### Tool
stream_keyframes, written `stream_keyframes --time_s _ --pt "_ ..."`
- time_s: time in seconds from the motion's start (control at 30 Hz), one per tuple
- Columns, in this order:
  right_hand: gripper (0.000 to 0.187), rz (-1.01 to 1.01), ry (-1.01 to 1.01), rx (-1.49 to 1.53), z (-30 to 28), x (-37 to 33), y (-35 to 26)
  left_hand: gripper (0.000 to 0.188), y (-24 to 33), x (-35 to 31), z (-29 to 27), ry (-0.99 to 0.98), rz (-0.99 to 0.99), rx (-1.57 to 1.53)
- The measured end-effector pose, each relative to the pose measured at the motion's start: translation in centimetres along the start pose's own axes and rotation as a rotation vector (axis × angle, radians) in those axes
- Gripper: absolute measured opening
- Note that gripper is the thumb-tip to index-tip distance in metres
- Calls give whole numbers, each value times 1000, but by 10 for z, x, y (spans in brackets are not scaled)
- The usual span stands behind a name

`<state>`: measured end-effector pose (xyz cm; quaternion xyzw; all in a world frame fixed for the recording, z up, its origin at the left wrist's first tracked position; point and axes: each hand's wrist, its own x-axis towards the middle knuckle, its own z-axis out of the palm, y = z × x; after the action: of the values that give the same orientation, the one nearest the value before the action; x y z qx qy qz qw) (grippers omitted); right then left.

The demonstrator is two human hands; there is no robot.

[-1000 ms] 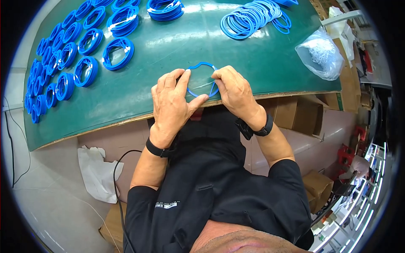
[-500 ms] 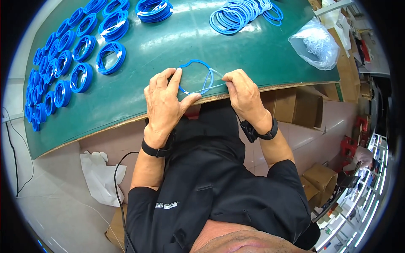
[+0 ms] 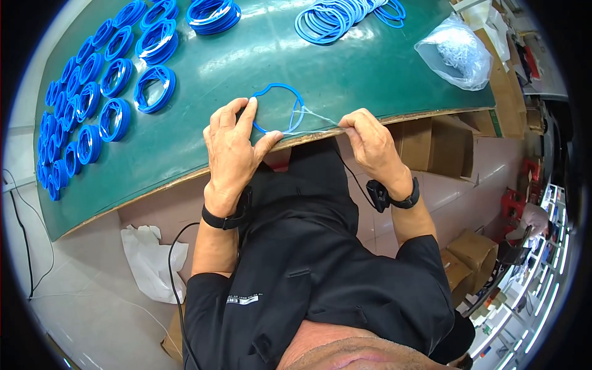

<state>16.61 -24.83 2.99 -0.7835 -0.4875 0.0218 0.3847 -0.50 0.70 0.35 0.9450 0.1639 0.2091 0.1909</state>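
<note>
A thin blue ring (image 3: 279, 85) lies at the near edge of the green table. My left hand (image 3: 231, 139) grips its left side, with thumb and index finger spread along the rim. A clear, stretchy-looking band (image 3: 320, 116) loops round the ring's right side. My right hand (image 3: 369, 140) pinches the far end of this band and draws it out to the right, so two taut strands run between the ring and my fingertips. The pinched tip itself is hidden by my fingers.
Several bundles of blue rings (image 3: 155, 89) stand across the table's left side. Loose lighter blue rings (image 3: 320, 23) overlap at the back. A clear bag of pale bands (image 3: 456, 52) sits at the right, near cardboard boxes (image 3: 444, 145) below the table edge.
My right hand has moved right and toward me, and the band stretches longer. My left hand keeps its grip on the ring. The whole view has shifted slightly.
</note>
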Motion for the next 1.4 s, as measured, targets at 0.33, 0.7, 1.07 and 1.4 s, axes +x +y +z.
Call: stream_keyframes --time_s 0.33,0.7,1.07,1.4 --pt "14 78 -73 26 -37 -20 -3 79 3 3 1 10 13 -20" --pt "9 566 92 235 -117 -16 51 80 -3 -2 1 15 21 16" --pt "14 547 872 -119 -193 45 213 78 1 1 0 -2 -1 18" --pt "17 435 355 -794 -190 44 264 81 0 1 1 -13 -18 9"
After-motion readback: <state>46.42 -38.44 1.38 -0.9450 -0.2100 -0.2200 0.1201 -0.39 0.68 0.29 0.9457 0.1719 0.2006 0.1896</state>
